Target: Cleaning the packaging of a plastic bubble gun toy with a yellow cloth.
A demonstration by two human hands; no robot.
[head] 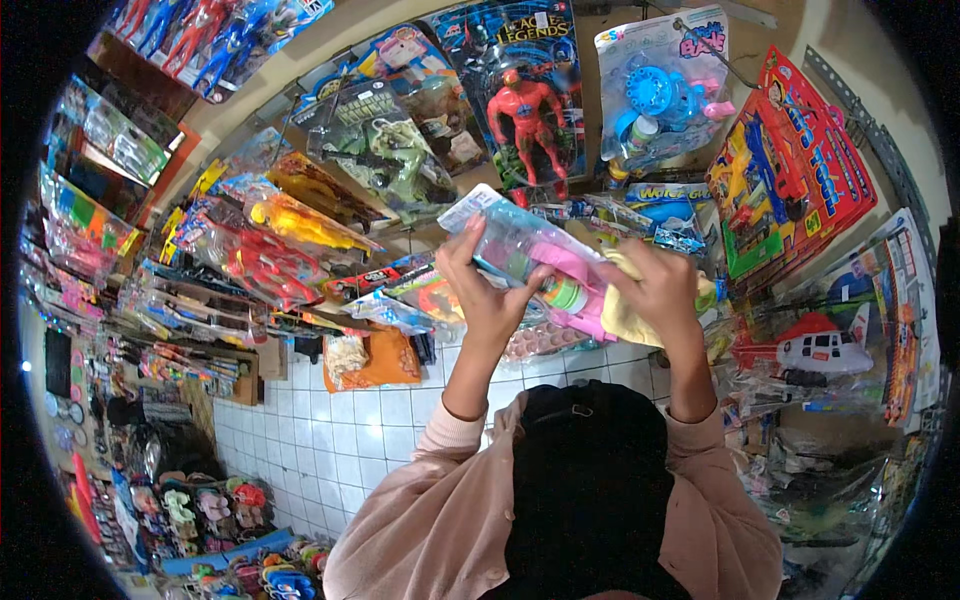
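Note:
My left hand (487, 281) grips one end of a clear blister pack (517, 244) that holds a pink plastic toy and a small bottle with a green cap. A pale yellow cloth (626, 307) is bunched in my right hand (652, 289), against the other end of the pack. The pack is tilted in front of the hanging toys. Above it hang a red action figure (529, 120) on a dark card and a blue bubble toy (660, 97) in a similar blister pack.
Packaged toys hang on the left, among them red figures (262, 259). At the right are a red card of toy tools (802, 165) and a bagged toy helicopter (817, 349). An orange bag (390, 364) lies beyond the tiled floor (337, 442). Metal hooks stick out above.

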